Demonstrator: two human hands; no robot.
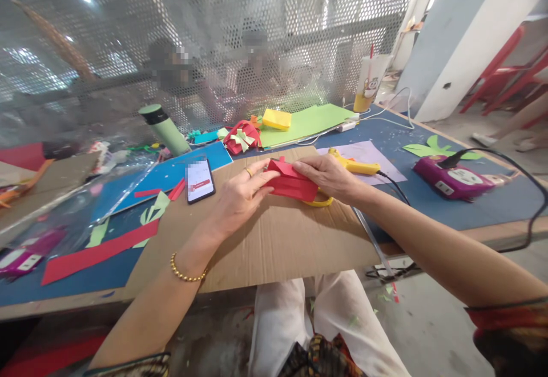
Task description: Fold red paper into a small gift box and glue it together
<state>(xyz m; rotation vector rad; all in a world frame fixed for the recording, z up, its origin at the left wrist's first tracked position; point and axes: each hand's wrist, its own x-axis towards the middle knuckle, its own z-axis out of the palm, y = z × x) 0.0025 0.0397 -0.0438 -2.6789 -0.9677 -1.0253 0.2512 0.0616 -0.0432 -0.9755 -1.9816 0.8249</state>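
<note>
Both hands hold a folded piece of red paper (293, 186) above a brown cardboard sheet (257, 246). My left hand (246, 191) grips its left end, fingers closed along the edge. At the upper right, my right hand (325, 174) pinches it with the thumb on top. Partly hidden under the paper and right hand is a yellow ring-shaped handle (321, 201), perhaps of scissors. Just beyond the right hand, a yellow glue gun (359, 166) lies on a pale purple sheet (381, 151).
A phone (200, 180) lies left of the cardboard, near red paper strips (100, 251). Behind stand a green bottle (165, 129) and a drink cup (369, 83). A yellow sponge-like block (277, 119) rests on green sheets (312, 123). A purple power strip (451, 177) with a black cable sits right.
</note>
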